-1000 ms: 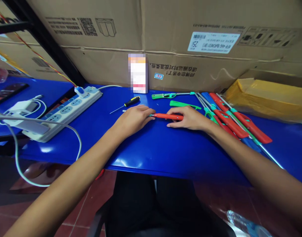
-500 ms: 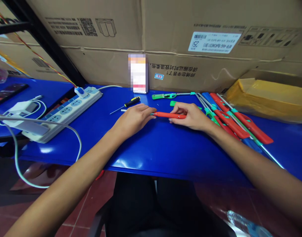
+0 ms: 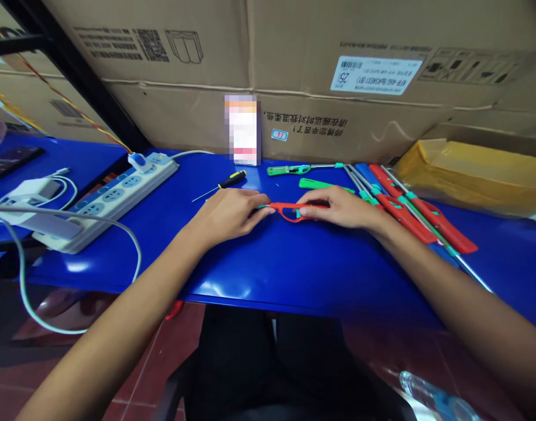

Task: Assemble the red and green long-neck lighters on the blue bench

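Observation:
A red long-necked lighter (image 3: 287,212) lies crosswise between my hands, its trigger loop facing me and a bit of green at the trigger. My left hand (image 3: 233,213) pinches its neck end, hiding most of the neck. Closed round the handle, my right hand (image 3: 332,206) covers the handle's far end. Just behind are a green handle piece (image 3: 323,185) and an opened green lighter (image 3: 289,170) with its inner parts showing. A yellow-and-black screwdriver (image 3: 233,179) rests behind my left hand.
Several red, green and blue lighters (image 3: 408,216) are piled at the right of the blue table (image 3: 268,269). A white power strip (image 3: 119,199) with cables stands left. Behind are a propped phone (image 3: 245,130), cardboard (image 3: 184,111) and a taped yellow package (image 3: 478,175).
The red lighter has been turned about its length, so its trigger loop now shows. The fingers of both hands have shifted on it, and the view has moved slightly.

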A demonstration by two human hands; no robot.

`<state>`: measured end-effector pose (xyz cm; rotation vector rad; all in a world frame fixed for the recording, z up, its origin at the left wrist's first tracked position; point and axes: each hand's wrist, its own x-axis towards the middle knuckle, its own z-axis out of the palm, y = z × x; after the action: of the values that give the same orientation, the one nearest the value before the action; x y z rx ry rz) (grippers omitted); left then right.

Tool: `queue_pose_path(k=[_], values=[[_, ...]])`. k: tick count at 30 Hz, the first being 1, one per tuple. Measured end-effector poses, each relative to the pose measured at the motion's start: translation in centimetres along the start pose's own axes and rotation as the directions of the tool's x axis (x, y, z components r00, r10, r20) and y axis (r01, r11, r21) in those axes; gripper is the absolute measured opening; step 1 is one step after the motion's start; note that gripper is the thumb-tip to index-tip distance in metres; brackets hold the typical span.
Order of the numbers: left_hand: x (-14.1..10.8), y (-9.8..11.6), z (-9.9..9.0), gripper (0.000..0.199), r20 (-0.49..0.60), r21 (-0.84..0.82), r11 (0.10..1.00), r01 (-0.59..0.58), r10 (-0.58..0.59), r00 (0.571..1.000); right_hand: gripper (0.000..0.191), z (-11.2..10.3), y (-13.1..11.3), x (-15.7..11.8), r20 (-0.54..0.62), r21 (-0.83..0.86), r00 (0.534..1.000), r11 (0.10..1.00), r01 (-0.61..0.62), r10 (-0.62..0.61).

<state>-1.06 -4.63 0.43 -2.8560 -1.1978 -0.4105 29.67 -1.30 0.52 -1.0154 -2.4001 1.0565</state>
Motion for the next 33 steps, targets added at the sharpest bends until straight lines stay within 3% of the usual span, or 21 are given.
queue_pose_path(k=[4, 8, 12, 17, 22, 26, 29, 33], values=[[0.2, -0.3, 0.3, 0.040, 0.067, 0.001, 1.000, 0.021, -0.021, 0.998, 0.043, 0.7, 0.2, 0.0, -0.022, -0.125, 0.996, 0.988, 0.085, -0.089], [0.2, 0.1, 0.2, 0.035, 0.079, 0.059, 0.996, 0.068, -0.073, 0.994, 0.026, 1.3, 0.3, -0.3, -0.100, -0.366, 0.972, 0.916, 0.164, -0.214], [0.4, 0.7, 0.2, 0.031, 0.093, 0.116, 0.987, 0.112, -0.123, 0.988, 0.024, 2.3, 0.2, -0.3, -0.078, -0.494, 0.957, 0.845, 0.205, -0.278], [0.2, -0.1, 0.1, 0.032, 0.060, 0.068, 0.994, 0.084, -0.088, 0.994, 0.038, 3.6, 0.3, 0.2, -0.059, -0.436, 0.963, 0.875, 0.211, -0.262], [-1.0, -0.7, -0.8, 0.036, -0.029, -0.015, 0.995, 0.094, -0.095, 0.995, 0.039, 4.0, 1.0, 0.1, -0.113, -0.348, 0.949, 0.906, 0.240, -0.295], [-1.2, -0.6, -0.8, 0.040, -0.015, -0.062, 0.994, 0.090, -0.091, 0.996, 0.042, 4.0, 1.2, 0.3, -0.158, -0.321, 0.940, 0.916, 0.241, -0.303], [-1.1, -0.8, -0.5, 0.038, -0.005, -0.082, 0.990, 0.111, -0.112, 0.994, 0.040, 3.7, 1.0, 0.5, -0.114, -0.279, 0.952, 0.929, 0.244, -0.284], [-0.9, -1.3, -0.1, 0.025, 0.047, -0.129, 0.982, 0.139, -0.134, 0.990, 0.039, 3.4, 0.5, 0.5, -0.096, -0.225, 0.960, 0.945, 0.237, -0.263]])
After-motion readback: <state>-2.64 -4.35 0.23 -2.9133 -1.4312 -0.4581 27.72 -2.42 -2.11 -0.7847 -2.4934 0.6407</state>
